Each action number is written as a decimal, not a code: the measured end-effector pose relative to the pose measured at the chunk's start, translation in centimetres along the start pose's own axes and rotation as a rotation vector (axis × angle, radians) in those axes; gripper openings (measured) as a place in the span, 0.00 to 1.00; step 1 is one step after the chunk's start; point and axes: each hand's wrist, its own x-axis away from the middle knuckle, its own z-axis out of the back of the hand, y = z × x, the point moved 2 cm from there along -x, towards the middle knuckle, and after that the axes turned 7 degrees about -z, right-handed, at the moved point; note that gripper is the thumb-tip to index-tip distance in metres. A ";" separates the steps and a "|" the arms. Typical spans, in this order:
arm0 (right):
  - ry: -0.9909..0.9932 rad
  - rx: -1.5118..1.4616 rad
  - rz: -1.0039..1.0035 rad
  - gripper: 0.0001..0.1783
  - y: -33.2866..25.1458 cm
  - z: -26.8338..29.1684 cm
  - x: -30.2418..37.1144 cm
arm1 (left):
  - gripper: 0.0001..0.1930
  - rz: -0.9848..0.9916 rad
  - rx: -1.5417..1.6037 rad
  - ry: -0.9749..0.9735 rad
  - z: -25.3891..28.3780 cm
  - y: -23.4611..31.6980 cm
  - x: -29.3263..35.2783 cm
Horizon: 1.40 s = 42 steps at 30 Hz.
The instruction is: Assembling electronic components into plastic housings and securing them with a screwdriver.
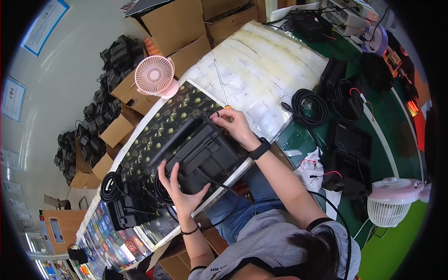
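Observation:
A black hard plastic case with latches and a long carry handle lies tilted at the near edge of the table. My left hand grips its left end, thumb and fingers spread across the edge. At the far right corner my right hand is closed, thumb and fingertips pinching a small black part of the case. Just beyond those fingers is a screwdriver with a long metal shaft; its orange handle is partly hidden by my right hand. A black cable runs from the case toward my lap.
Left of the case sit another black case and a coiled cable. A pink fan stands at the far edge. To the right are a cable coil, an opened black case and a second fan. Cardboard boxes stand behind.

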 end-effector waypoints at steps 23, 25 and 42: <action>1.277 0.506 0.315 0.23 -13.0 26.3 -22.2 | 0.45 0.357 -0.442 0.320 6.0 -7.3 3.7; 1.279 0.661 0.282 0.27 -12.8 31.8 -23.6 | 0.46 0.353 -0.466 0.285 8.1 -9.3 4.7; 0.909 1.478 -0.272 0.19 -10.5 51.3 -28.7 | 0.49 0.368 -0.587 0.167 10.9 -12.2 6.6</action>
